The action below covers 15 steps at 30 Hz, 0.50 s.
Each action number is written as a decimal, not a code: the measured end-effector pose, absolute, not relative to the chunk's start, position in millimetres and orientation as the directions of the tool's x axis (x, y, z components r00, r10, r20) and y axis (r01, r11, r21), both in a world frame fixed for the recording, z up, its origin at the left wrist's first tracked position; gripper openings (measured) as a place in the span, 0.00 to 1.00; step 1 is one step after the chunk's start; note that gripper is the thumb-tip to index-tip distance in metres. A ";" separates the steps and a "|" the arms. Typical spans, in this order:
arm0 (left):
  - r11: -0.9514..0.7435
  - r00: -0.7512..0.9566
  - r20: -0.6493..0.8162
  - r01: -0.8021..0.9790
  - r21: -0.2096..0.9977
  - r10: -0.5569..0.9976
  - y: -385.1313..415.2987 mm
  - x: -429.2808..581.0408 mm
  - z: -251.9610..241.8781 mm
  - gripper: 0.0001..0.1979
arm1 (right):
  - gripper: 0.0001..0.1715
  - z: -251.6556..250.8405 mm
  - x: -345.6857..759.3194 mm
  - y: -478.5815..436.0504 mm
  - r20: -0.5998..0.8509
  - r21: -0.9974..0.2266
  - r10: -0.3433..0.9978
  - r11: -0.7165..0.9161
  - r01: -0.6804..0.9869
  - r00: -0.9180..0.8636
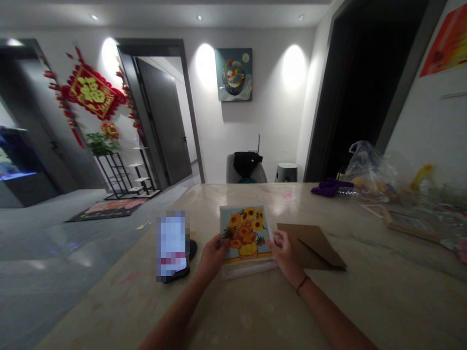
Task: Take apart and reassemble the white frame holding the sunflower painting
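A: What do I have on the camera?

B: Your left hand (213,253) and right hand (286,255) are holding opposite edges of a sunflower picture (245,233), low over the stone worktop (233,311).

A: What's beside my hands?

B: A brown paper envelope (310,245) lies just past your right hand, and a phone (173,245) lies just past your left, its screen blurred.

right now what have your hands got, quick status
Left hand and right hand holding sunflower painting by its sides. Brown paper envelope beside right hand. Phone beside left hand.
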<state>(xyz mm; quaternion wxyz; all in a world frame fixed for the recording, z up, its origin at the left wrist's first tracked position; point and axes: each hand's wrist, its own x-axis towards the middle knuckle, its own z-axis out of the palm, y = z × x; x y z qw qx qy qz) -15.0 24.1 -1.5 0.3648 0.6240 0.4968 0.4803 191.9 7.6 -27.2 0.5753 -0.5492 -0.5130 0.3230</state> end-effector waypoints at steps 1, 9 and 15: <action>-0.236 0.085 0.222 0.210 0.949 0.971 22.6 -12.6 -0.3 0.19 | 0.24 -25.9 193.9 8.7 0.226 -0.970 0.945 0.197 0.144 0.234; -0.148 -0.091 0.303 0.720 0.678 0.949 18.4 -17.6 2.2 0.19 | 0.16 -23.5 234.9 19.8 0.168 -0.985 0.912 0.173 0.020 0.373; -0.001 -0.109 0.238 0.907 0.421 0.965 17.8 -21.7 -4.1 0.22 | 0.14 -39.4 240.6 27.0 -0.041 -0.967 0.877 0.085 -0.239 0.479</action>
